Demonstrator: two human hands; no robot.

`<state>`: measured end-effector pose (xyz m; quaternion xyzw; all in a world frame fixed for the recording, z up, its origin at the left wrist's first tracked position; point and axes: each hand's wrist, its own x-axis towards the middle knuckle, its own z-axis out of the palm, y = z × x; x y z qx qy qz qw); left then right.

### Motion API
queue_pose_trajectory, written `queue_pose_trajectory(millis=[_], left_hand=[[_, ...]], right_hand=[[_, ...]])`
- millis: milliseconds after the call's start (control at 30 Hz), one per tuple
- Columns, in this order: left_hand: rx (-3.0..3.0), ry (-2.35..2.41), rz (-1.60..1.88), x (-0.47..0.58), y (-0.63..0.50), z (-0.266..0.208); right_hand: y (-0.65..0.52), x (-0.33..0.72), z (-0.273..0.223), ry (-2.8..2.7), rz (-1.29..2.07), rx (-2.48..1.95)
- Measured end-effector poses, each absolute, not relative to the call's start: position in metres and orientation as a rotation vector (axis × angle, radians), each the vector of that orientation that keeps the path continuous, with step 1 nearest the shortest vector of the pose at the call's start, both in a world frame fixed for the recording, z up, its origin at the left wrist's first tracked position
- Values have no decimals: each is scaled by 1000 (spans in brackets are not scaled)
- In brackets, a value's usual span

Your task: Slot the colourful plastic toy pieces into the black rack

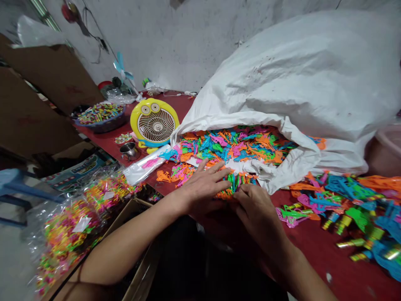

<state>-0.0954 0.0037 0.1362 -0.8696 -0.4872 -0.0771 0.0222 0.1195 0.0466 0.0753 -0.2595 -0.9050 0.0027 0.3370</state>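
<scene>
My left hand (205, 184) lies palm down with its fingers stretched and spread, over the near edge of a pile of small coloured plastic toy pieces (216, 144). Close beside it, my right hand (255, 205) is curled, its thumb and fingers pressed together at the end of a row of green, orange and blue plastic pieces (236, 180). What the right fingertips pinch is hidden. The pile spills from the mouth of a big white sack (300, 75) onto the red tabletop (307, 246).
On the right lie more plastic pieces with shiny gold tubes (344, 223). A yellow fan (156, 123), a metal cup (129, 151) and a basin (105, 124) of small coloured items stand left. Clear bags of colourful pieces (69, 230) sit by an open carton (142, 267).
</scene>
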Motion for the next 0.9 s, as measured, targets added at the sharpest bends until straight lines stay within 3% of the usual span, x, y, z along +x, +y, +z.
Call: queue_pose_trajectory(millis=[433, 733, 900], left_hand=[[-2686, -1637, -197, -98, 2, 141], [-2682, -1615, -163, -94, 3, 135], [-2669, -1619, -152, -93, 3, 135]], right_hand=[[39, 130, 77, -2227, 78, -709], [32, 116, 84, -2288, -173, -894], [33, 115, 80, -2333, -146, -976]])
